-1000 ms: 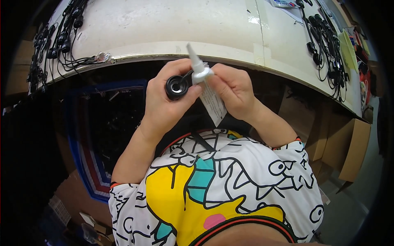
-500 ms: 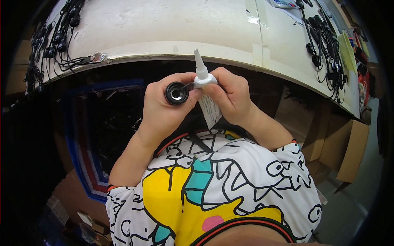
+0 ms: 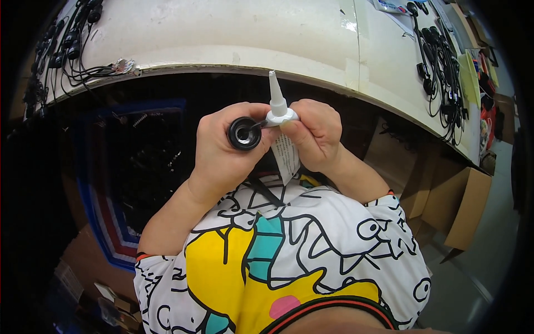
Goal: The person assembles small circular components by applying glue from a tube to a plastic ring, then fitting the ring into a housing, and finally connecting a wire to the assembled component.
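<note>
right hand [image 3: 316,136] grips white tube [image 3: 277,116] under thumb [image 3: 297,135]

Counter [image 3: 211,33]: black cables [image 3: 72,39] bunched far left, more cables [image 3: 427,86] on the right, packet [image 3: 391,6] near those. Open cardboard box [image 3: 469,209] below right; blue-edged striped bag [image 3: 94,222] below left.

1. White tube [image 3: 286,158]: rows of small dark print on its body, too small to read.
2. Blue-and-white packet [image 3: 390,6] on the surface [image 3: 233,28]: coloured printing, not legible.
</note>
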{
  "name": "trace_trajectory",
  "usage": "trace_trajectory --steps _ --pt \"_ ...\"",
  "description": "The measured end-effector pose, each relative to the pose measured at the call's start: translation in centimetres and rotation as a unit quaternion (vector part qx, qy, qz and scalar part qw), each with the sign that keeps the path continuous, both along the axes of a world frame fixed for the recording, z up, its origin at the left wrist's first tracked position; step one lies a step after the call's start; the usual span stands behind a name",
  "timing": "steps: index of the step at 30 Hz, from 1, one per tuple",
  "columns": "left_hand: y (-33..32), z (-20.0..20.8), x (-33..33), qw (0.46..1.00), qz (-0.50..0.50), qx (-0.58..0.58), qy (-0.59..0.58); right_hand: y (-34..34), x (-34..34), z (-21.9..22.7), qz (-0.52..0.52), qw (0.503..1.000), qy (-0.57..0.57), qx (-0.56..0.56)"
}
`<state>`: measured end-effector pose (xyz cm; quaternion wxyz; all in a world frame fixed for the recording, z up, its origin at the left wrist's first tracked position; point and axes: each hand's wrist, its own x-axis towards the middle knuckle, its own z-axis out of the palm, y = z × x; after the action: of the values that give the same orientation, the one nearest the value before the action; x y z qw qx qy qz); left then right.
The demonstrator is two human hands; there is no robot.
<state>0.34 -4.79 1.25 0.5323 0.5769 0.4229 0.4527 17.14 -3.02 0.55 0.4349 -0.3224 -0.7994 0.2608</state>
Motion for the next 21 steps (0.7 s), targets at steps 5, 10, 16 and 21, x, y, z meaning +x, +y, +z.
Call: trace_trajectory --steps 5,10,16,21 --pt "-0.05 -0.44 0.15 1.0 0.005 0.029 -0.011 -0.04 -0.16 -0.05 0.009 1.0 0.022 -0.011" --pt "0.0 -0.54 0.22 1.0 0.006 0.009 -0.028 -0.04 -0.37 -0.17 0.008 0.999 0.036 -0.032" --pt "0.01 -0.33 0.25 0.999 0.005 -0.004 -0.04 -0.16 -0.36 0.04 0.003 0.998 0.029 -0.049" --pt "0.18 -0.54 0.06 0.999 0.008 0.012 -0.033 -0.04 -0.54 -0.41 0.002 0.998 0.02 -0.054"
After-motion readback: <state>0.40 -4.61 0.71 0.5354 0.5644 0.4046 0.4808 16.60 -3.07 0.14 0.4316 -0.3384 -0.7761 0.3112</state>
